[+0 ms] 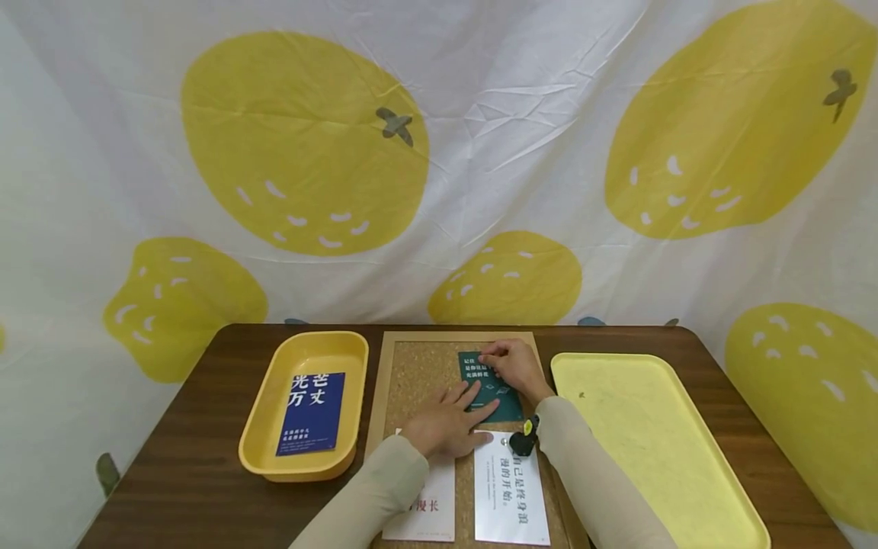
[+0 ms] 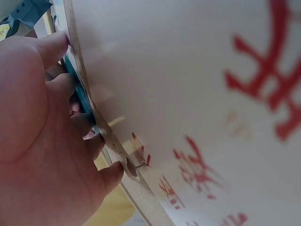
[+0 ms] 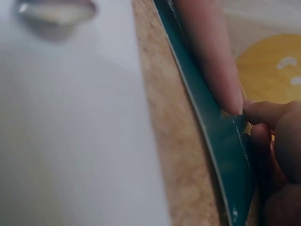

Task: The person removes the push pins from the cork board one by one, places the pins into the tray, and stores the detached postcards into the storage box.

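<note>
A dark green card (image 1: pixel 504 400) with white print lies on the upper right of a wood-framed corkboard (image 1: pixel 425 366). My left hand (image 1: pixel 442 423) spreads over the board, fingertips resting on the green card. My right hand (image 1: pixel 517 370) pinches at the card's top with curled fingers; its fingertips hide the small thing there, perhaps a thumbtack. Below lie a white card (image 1: pixel 507 503) with grey print, bearing a round metal thumbtack (image 3: pixel 56 12), and another white card (image 1: pixel 425 503) with red print, partly covered by my left hand and sleeve.
Left of the board stands a yellow basin (image 1: pixel 257 431) with a blue card (image 1: pixel 312 415) leaning inside. To the right lies a pale yellow tray (image 1: pixel 638 427). The dark wooden table (image 1: pixel 185 465) ends at a lemon-patterned cloth (image 1: pixel 494 191) behind.
</note>
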Motion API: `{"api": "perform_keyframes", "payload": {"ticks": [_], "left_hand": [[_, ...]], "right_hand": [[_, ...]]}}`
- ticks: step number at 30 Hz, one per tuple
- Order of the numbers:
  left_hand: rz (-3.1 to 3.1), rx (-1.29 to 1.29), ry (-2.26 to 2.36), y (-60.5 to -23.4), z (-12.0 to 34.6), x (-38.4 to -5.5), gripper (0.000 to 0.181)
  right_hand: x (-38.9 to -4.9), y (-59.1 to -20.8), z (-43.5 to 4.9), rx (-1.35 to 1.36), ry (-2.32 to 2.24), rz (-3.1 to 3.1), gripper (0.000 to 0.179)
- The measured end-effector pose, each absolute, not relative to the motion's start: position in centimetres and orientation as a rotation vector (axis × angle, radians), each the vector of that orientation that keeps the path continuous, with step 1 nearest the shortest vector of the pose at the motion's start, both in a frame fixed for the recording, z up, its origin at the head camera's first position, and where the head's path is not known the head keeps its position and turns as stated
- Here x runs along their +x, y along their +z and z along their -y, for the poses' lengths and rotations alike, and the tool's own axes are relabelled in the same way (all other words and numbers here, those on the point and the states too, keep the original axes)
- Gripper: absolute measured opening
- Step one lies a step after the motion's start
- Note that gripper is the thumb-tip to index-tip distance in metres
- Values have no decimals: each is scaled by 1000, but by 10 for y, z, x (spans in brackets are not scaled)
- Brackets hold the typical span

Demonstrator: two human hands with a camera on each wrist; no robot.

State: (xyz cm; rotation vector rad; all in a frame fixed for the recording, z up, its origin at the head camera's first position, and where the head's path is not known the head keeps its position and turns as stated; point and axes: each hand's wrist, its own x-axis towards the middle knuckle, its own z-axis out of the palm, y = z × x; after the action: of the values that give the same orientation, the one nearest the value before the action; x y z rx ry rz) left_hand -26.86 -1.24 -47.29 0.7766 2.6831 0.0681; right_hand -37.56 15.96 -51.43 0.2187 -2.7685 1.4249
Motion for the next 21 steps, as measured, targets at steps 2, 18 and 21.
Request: {"api": "perform_keyframes", "payload": {"ticks": [2, 18, 21], "left_hand": [[-2683, 777, 63, -473, 12, -269, 61], [-2664, 727, 98, -474, 11, -271, 61], [-2668, 721, 111, -472, 10, -270, 61]], "right_hand": [[-376, -515, -160, 233, 1415, 2766, 9], [-377, -515, -159, 219, 1377, 2771, 11], [-378, -516, -159, 211, 1357, 2776, 11]]}}
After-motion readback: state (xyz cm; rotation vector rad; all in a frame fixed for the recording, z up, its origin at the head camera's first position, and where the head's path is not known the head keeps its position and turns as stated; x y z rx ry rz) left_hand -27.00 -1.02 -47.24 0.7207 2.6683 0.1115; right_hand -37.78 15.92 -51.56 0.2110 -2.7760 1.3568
